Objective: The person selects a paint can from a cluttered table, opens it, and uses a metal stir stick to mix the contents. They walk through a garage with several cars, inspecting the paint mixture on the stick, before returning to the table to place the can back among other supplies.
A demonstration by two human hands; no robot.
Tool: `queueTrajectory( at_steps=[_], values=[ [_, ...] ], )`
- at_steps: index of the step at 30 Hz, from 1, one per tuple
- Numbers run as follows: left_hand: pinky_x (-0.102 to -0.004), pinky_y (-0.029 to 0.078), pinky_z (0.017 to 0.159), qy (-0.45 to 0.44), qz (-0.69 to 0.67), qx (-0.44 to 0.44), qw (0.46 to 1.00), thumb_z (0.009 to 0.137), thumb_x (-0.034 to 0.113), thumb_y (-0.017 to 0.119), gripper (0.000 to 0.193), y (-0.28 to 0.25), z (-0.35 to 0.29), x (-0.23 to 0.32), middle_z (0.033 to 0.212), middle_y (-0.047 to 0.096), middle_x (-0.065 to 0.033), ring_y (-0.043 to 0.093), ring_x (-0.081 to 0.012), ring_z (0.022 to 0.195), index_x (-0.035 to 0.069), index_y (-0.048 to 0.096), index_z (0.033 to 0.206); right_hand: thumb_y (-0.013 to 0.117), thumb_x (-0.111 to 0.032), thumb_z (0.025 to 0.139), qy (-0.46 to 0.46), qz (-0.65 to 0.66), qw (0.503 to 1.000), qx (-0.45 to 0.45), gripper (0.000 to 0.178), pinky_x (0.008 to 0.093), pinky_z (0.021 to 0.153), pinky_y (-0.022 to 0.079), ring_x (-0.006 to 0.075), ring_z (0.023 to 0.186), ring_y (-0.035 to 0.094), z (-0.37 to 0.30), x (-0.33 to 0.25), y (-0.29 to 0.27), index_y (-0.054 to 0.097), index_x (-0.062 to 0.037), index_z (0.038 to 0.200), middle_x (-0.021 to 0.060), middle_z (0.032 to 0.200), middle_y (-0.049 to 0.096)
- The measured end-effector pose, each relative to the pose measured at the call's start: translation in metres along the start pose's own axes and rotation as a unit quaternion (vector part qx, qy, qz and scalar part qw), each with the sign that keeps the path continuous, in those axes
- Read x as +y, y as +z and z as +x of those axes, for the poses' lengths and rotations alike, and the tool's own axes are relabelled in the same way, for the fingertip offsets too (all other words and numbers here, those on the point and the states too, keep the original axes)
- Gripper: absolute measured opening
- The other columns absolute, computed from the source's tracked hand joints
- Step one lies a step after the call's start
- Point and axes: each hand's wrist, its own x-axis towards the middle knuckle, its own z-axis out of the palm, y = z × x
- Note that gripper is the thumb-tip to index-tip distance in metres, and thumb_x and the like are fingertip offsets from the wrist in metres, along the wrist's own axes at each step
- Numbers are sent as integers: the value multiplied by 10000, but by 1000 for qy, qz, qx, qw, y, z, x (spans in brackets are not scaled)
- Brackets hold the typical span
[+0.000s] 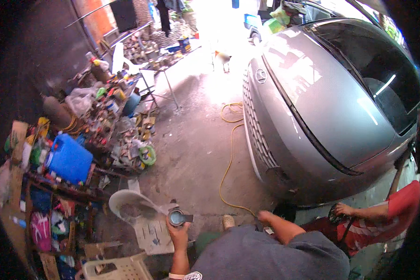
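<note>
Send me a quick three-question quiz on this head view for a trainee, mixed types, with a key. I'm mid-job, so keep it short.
1. Multiple choice: what does the wearer's left hand hold?
A) a rag
B) a round container
C) a hammer

2. True or false: the blue jug stands on the right side of the picture.

3. Fill in the colour: the cord lying on the floor is ____.

Key:
1. B
2. False; the blue jug is on the left.
3. Yellow
</note>
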Motion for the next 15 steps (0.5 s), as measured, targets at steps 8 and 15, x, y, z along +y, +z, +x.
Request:
queueTrajectory(
  at_steps=[8, 15],
  values=[
    [-411, 328, 1173, -65, -7, 25, 998, 732, 71, 838, 985, 31, 256, 30, 1474, 445, -235, 449, -331, 1372, -70, 282, 1533, 579, -354, 956, -150, 190, 953, 183, 363, 508, 923, 515, 431, 1073, 649, 198, -231, -369, 680, -37, 1102, 236, 1113, 697],
    [-420, 377, 1135, 19, 71, 10, 997, 723, 61, 852, 921, 64, 518, 3, 1477, 451, -231, 490, -339, 1338, -51, 349, 1486, 575, -406, 939, -58, 78, 989, 113, 454, 506, 912, 529, 428, 1072, 668, 350, -163, -383, 695, -24, 1154, 266, 1130, 694]
  ],
)
